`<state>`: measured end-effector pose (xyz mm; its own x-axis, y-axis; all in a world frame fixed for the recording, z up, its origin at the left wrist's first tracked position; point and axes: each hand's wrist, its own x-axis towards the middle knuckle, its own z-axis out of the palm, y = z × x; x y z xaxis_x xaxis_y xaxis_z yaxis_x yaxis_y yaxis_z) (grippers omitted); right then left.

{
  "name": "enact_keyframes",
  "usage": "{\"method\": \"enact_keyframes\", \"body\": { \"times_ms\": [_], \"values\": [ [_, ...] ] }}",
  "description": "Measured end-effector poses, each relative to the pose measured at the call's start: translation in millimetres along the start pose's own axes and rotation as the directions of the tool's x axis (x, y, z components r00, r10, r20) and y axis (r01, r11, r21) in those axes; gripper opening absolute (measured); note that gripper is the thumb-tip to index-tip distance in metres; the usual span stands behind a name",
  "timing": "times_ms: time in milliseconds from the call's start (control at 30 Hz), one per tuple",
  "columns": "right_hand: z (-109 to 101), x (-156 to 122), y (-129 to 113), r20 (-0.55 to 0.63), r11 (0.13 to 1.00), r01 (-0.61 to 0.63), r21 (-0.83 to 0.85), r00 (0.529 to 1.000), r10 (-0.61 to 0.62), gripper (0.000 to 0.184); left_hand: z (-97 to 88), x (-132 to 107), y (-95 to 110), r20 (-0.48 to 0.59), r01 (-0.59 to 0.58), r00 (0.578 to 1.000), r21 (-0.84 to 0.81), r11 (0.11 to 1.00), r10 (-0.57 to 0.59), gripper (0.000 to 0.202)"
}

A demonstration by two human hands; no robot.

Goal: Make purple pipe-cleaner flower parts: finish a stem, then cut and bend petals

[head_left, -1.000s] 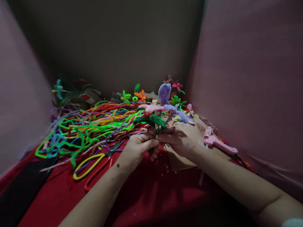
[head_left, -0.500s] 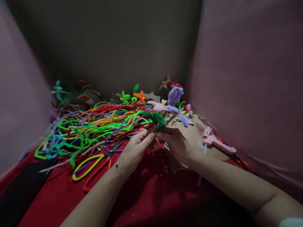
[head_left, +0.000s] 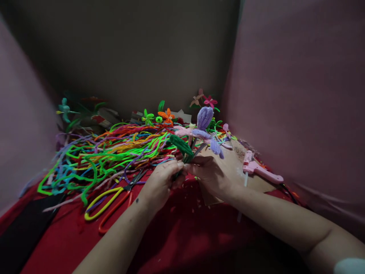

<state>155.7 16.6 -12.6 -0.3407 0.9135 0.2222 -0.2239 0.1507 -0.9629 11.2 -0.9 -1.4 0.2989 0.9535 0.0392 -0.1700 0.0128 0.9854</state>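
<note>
Both hands meet at the middle of the red cloth. My left hand [head_left: 162, 182] and my right hand [head_left: 211, 173] pinch the green stem of a pipe-cleaner flower bunch [head_left: 199, 131]. The bunch has a purple bud on top, pink and lilac petals, and a dark green leaf [head_left: 181, 145] bent to the left. The stem's lower end is hidden between my fingers. The flower heads lean away from me, above a brown cardboard sheet [head_left: 228, 163].
A big tangle of coloured pipe cleaners [head_left: 111, 150] covers the cloth to the left. Scissors [head_left: 137, 179] lie beside it. A pink glue gun [head_left: 258, 171] rests at the right. Finished flowers [head_left: 167, 115] stand at the back. Pink walls close in both sides.
The flower bunch has tipped from nearly upright to leaning away and right, then dropped slightly. My hands have shifted grip low on the stem and stayed together.
</note>
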Motion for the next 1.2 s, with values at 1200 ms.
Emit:
{"method": "enact_keyframes", "body": {
  "times_ms": [1200],
  "values": [
    [1,2,-5,0.018,0.984,0.089,0.157,0.996,-0.093,0.022,3.5,-8,6,0.092,0.043,0.995,-0.093,0.995,-0.035,0.041]
  ]
}}
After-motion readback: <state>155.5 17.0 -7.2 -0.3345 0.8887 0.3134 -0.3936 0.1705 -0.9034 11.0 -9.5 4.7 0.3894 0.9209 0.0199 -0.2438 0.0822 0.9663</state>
